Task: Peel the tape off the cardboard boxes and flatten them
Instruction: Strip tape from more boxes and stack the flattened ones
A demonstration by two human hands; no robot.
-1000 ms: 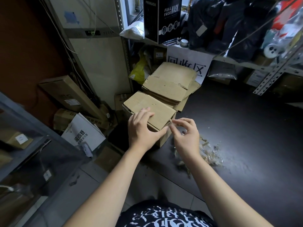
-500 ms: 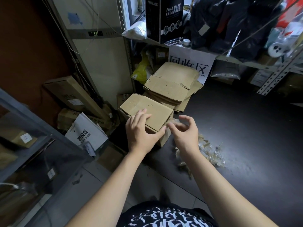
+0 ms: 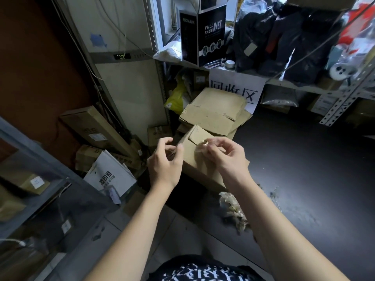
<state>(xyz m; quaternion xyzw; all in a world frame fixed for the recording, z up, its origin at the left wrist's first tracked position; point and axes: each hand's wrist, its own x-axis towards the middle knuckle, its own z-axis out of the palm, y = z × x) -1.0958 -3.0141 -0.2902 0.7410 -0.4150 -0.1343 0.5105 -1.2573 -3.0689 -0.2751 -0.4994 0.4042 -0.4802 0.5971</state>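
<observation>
Fingers of the right hand pinch a crumpled strip of clear tape at the top flap of a cardboard box, while the left hand curls round the box's left edge, thumb pressed to its face. The box stands tilted at the near corner of a dark counter, just in front of a pile of flattened boxes. A heap of tape scraps lies on the counter beside the right forearm.

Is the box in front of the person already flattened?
No, the cardboard box has its full shape, top and side face both showing.
</observation>
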